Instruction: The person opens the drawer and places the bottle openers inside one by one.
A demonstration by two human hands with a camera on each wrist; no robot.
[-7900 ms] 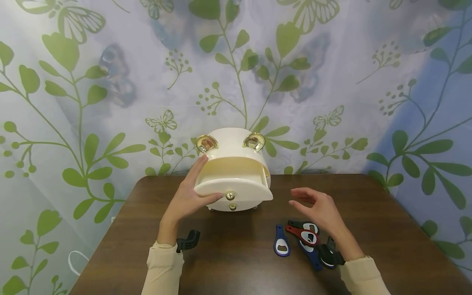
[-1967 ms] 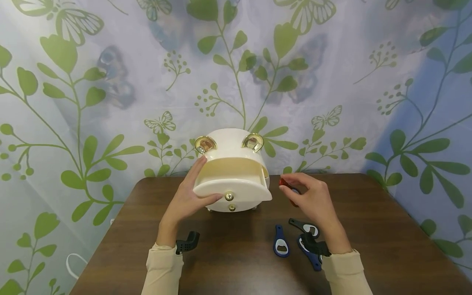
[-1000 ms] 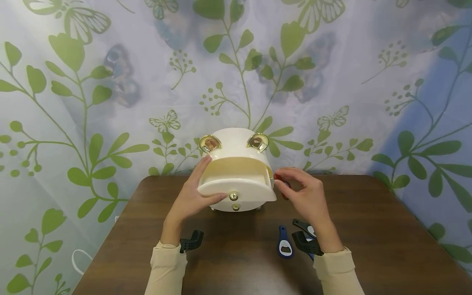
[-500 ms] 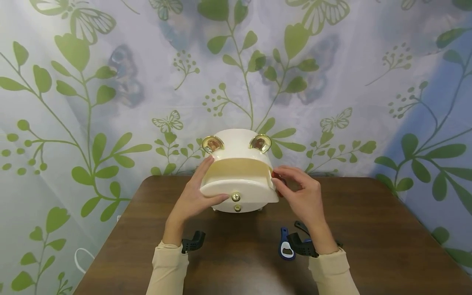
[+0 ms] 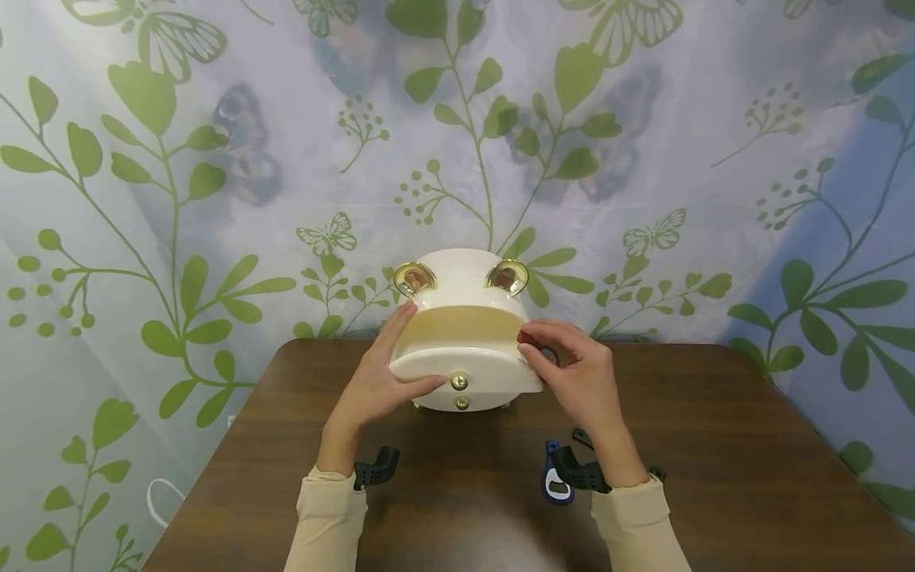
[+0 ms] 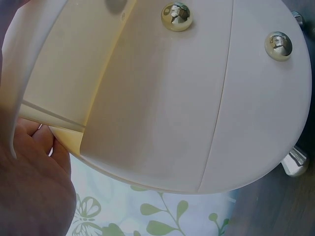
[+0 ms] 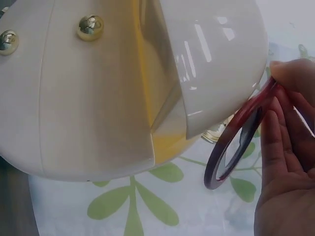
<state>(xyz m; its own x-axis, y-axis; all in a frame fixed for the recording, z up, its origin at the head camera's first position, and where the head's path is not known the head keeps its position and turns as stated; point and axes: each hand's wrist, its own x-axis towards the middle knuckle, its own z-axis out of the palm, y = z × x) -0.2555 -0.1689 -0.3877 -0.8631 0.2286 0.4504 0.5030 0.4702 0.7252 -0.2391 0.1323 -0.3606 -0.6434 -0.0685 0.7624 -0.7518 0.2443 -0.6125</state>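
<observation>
A white rounded box (image 5: 461, 278) with two gold eye-shaped ornaments stands on the table, its upper drawer (image 5: 493, 369) pulled out. My left hand (image 5: 372, 385) is at the left of the box, fingers straight; in the left wrist view the fingertips touch its side edge. My right hand (image 5: 584, 377) pinches a red bottle opener (image 7: 221, 147) between thumb and fingers. The bottle opener is at the right end of the drawer gap, its ringed end hanging beside the lid in the right wrist view. The drawer's floor is hidden in the head view.
A blue bottle opener (image 5: 553, 461) lies on the brown table (image 5: 457, 508) in front of my right wrist. The handle of a black one (image 5: 582, 437) shows beside it; the right forearm covers the rest. A leaf-patterned cloth (image 5: 286, 159) hangs behind the table.
My right hand took the red bottle opener from the pile and carried it up and left to the drawer's right end. My left hand has stayed by the box.
</observation>
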